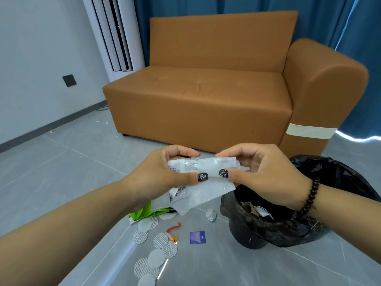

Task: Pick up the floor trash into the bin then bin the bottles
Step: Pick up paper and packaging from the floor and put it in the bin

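Two hands hold one white plastic wrapper [198, 182] above the floor [72, 162], its small print too blurred to read. The left hand [165, 174] pinches its left end between curled fingers and thumb; the right hand [257, 172] pinches the right end. The black-lined bin [268, 223] stands just right, below.

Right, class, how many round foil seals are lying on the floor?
10 round seals, as far as the overlaps allow: three by the green packet, three near the orange scrap, four trailing down to the picture's bottom edge. More may be hidden beneath others.
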